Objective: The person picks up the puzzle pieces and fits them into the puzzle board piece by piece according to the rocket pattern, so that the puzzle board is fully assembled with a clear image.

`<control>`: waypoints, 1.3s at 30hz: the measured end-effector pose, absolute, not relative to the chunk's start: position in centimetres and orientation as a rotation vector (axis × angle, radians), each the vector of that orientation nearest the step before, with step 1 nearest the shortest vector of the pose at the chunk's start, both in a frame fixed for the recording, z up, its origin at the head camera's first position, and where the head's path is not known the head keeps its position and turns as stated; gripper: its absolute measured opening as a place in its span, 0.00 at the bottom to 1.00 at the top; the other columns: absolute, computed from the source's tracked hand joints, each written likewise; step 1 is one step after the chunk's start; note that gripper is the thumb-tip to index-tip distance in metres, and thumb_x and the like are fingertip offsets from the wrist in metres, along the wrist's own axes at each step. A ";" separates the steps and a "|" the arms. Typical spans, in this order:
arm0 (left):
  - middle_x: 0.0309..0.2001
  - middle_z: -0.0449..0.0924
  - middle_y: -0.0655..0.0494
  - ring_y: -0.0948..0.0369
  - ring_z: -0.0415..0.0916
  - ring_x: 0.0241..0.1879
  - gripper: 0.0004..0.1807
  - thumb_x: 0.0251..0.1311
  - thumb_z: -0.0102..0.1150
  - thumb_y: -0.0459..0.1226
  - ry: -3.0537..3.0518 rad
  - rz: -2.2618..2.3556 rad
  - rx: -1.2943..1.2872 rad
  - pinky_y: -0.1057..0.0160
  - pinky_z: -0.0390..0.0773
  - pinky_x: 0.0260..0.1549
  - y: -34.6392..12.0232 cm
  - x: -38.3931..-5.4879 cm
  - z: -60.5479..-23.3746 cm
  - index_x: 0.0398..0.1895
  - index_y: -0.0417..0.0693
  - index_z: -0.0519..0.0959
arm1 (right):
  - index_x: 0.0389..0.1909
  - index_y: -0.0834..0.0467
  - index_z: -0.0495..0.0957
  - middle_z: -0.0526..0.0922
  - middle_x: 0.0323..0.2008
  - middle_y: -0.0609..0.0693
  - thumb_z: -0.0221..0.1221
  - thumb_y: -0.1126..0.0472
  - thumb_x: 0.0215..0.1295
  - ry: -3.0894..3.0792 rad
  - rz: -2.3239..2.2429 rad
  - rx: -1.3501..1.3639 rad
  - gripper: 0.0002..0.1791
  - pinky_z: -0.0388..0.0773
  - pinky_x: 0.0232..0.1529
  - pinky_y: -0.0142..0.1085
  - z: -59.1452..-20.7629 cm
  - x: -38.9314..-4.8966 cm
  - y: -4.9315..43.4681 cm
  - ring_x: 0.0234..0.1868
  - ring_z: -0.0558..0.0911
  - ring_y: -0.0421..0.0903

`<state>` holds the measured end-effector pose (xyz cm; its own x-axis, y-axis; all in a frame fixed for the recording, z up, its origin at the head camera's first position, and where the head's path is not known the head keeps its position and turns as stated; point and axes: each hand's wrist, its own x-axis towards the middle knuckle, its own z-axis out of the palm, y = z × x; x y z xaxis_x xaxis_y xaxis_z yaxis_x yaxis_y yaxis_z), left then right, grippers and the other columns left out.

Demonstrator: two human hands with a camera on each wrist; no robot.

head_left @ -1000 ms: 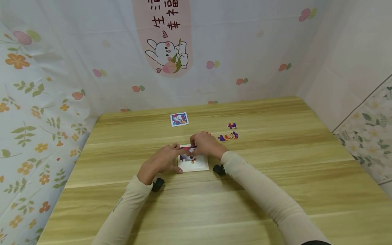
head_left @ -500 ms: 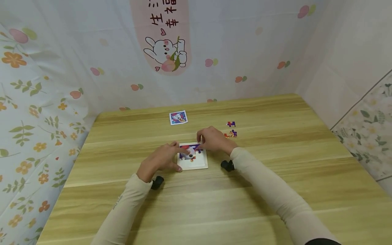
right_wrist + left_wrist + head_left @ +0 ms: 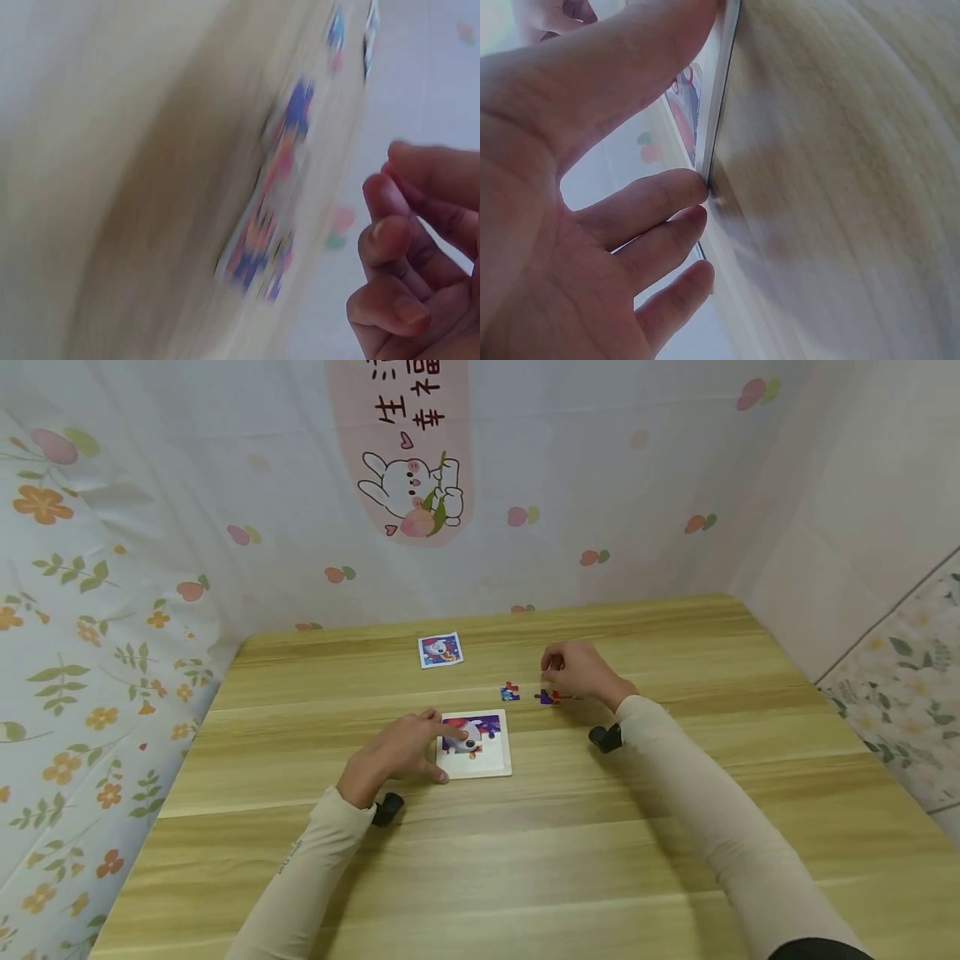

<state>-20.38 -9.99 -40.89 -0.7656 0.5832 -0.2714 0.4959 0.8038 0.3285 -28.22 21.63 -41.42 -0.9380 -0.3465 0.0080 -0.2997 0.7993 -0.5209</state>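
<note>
A white square puzzle tray (image 3: 491, 767) lies on the table, its upper part filled with joined jigsaw pieces (image 3: 491, 724) of a cartoon face. My left hand (image 3: 397, 747) lies over the tray's left side: index finger extended onto the pieces, thumb at the near left corner. In the left wrist view a fingertip (image 3: 694, 187) touches the tray's edge. My right hand (image 3: 588, 672) hovers over the loose jigsaw pieces (image 3: 547, 697) to the right, fingers loosely curled. The right wrist view shows nothing between thumb and index finger.
Beyond the tray lies a small printed picture card (image 3: 440, 650). A single blue and red jigsaw piece (image 3: 510, 692) rests off the tray's far right corner. A patterned white curtain (image 3: 300, 510) hangs behind the wooden table (image 3: 480, 868).
My right hand has left the tray and moved right and away to the loose pieces, uncovering a purple piece in the tray's far right corner. My left hand has stayed on the tray.
</note>
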 end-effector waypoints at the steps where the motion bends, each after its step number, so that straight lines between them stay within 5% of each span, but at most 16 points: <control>1: 0.66 0.73 0.41 0.51 0.73 0.50 0.34 0.49 0.78 0.46 2.630 0.340 0.817 0.49 0.79 0.59 -10.0 -20.4 -40.9 0.63 0.62 0.80 | 0.39 0.60 0.83 0.84 0.33 0.55 0.60 0.63 0.68 2.914 -0.798 -0.500 0.05 0.76 0.38 0.41 -41.5 -28.5 22.3 0.33 0.80 0.49; 13: 0.73 0.64 0.33 0.40 0.70 0.67 0.34 0.49 0.78 0.45 2.628 0.374 0.804 0.42 0.72 0.67 -10.2 -20.2 -41.0 0.63 0.63 0.79 | 0.57 0.66 0.79 0.83 0.46 0.65 0.55 0.66 0.69 2.892 -0.779 -0.249 0.18 0.78 0.40 0.45 -41.9 -29.8 26.2 0.44 0.80 0.58; 26: 0.74 0.62 0.35 0.42 0.70 0.66 0.34 0.50 0.78 0.45 2.622 0.387 0.773 0.42 0.72 0.67 -10.1 -20.2 -40.9 0.64 0.63 0.79 | 0.50 0.63 0.82 0.83 0.43 0.63 0.62 0.65 0.65 2.904 -0.720 -0.214 0.13 0.78 0.48 0.49 -42.9 -30.3 26.1 0.45 0.79 0.57; 34: 0.66 0.72 0.41 0.52 0.72 0.48 0.33 0.48 0.79 0.45 2.639 0.383 0.799 0.50 0.79 0.57 -10.0 -20.2 -40.9 0.62 0.62 0.80 | 0.41 0.62 0.79 0.84 0.42 0.63 0.64 0.65 0.64 2.917 -0.798 -0.206 0.07 0.78 0.48 0.50 -43.1 -30.3 26.2 0.44 0.80 0.58; 39: 0.65 0.73 0.41 0.52 0.72 0.47 0.33 0.48 0.79 0.45 2.642 0.389 0.817 0.50 0.79 0.54 -10.2 -20.1 -41.0 0.62 0.62 0.80 | 0.40 0.61 0.81 0.85 0.40 0.61 0.59 0.67 0.66 2.920 -0.881 -0.173 0.05 0.78 0.46 0.46 -43.3 -30.2 26.4 0.43 0.81 0.56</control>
<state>-20.15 -10.15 -41.02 -0.7736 0.5846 -0.2447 0.4894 0.7964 0.3554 -30.16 26.39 -43.25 -0.9898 -0.1333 -0.0502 -0.0833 0.8276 -0.5551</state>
